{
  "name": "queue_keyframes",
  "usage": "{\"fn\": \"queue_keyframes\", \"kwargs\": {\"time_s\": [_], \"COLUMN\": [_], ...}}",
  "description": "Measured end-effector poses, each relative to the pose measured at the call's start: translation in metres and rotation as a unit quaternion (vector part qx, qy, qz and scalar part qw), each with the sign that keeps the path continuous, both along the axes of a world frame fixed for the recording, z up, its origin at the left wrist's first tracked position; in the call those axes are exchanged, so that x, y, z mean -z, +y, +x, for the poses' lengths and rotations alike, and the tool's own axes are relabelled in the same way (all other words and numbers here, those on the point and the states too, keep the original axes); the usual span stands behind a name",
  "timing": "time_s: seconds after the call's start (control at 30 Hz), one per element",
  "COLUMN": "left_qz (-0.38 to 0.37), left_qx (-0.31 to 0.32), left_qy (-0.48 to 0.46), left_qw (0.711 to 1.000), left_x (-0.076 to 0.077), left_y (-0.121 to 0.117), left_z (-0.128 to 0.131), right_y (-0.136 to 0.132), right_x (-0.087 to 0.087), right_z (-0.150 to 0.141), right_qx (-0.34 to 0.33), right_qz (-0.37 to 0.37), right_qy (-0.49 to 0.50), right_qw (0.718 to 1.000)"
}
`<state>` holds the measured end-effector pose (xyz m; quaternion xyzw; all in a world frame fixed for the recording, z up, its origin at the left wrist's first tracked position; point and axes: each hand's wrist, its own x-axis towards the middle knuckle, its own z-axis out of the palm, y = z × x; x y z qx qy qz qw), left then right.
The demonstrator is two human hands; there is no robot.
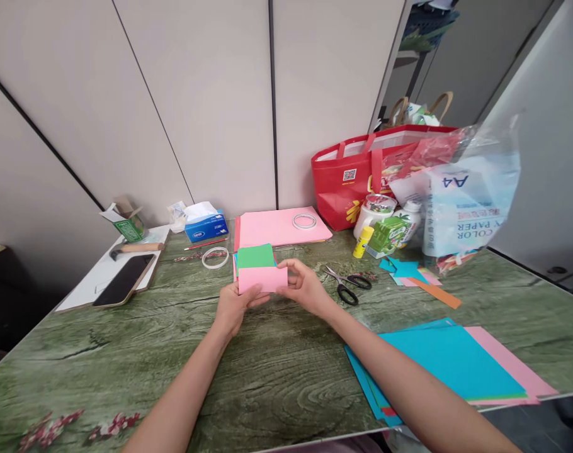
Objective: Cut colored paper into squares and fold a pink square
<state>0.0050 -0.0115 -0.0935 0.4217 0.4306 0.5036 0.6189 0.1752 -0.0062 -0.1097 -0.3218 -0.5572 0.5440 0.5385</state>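
A small pink sheet of paper (262, 279) is held up between both hands above the table. My left hand (234, 305) grips its lower left corner, thumb in front. At the right edge, my right hand (305, 286) pinches the sheet with thumb and fingers. Just behind it lies a green piece of paper (255, 255), with edges of other coloured paper showing beneath. To the right of my right hand are scissors (347, 283) with black handles, blades apart. A roll of white tape (215, 257) lies to the left of the papers.
Blue and pink sheets (447, 358) lie at the front right. Paper scraps (409, 268), a yellow glue stick (363, 242), a red bag (336, 189) and a plastic paper pack (470, 201) stand at the right. Left are a tissue box (205, 226), a hammer (138, 247) and a phone (124, 280).
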Motion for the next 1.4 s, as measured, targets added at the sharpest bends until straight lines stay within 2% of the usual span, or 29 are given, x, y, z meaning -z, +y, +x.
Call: {"fn": "queue_keyframes", "kwargs": {"time_s": [0.27, 0.4, 0.47, 0.67, 0.83, 0.97, 1.1, 1.2, 1.3, 1.4], "left_qz": [-0.011, -0.004, -0.001, -0.011, -0.001, 0.004, -0.024, -0.034, -0.008, 0.022], "left_qx": [0.01, 0.008, 0.016, 0.068, 0.079, 0.054, 0.018, 0.073, 0.115, 0.121], "left_qy": [-0.007, 0.001, 0.013, 0.027, 0.006, 0.029, 0.041, 0.043, 0.0, -0.012], "left_qw": [1.0, 1.0, 1.0, 0.997, 0.997, 0.998, 0.999, 0.996, 0.993, 0.992], "left_x": [-0.002, 0.001, 0.003, -0.002, -0.01, -0.007, -0.003, -0.002, -0.001, 0.0], "left_y": [0.002, 0.004, 0.005, 0.003, 0.003, 0.004, 0.002, -0.002, -0.004, -0.005], "left_z": [-0.003, -0.006, -0.007, -0.009, -0.013, -0.013, -0.009, -0.005, -0.003, -0.001], "right_y": [0.002, 0.002, 0.002, 0.007, 0.01, 0.011, 0.008, 0.001, -0.007, -0.013], "right_x": [-0.008, -0.01, -0.009, -0.001, 0.0, 0.002, 0.002, -0.003, -0.007, -0.006], "right_z": [0.009, 0.011, 0.01, 0.009, 0.014, 0.012, 0.008, 0.005, 0.0, -0.006], "right_qx": [-0.093, -0.108, -0.09, 0.058, 0.098, 0.118, 0.168, 0.205, 0.177, 0.123], "right_qz": [-0.022, -0.043, -0.055, -0.097, -0.091, -0.079, -0.045, 0.023, 0.14, 0.193], "right_qy": [0.052, 0.068, 0.06, 0.008, 0.012, 0.001, -0.005, -0.039, -0.134, -0.193], "right_qw": [0.994, 0.991, 0.993, 0.994, 0.991, 0.99, 0.985, 0.978, 0.965, 0.954]}}
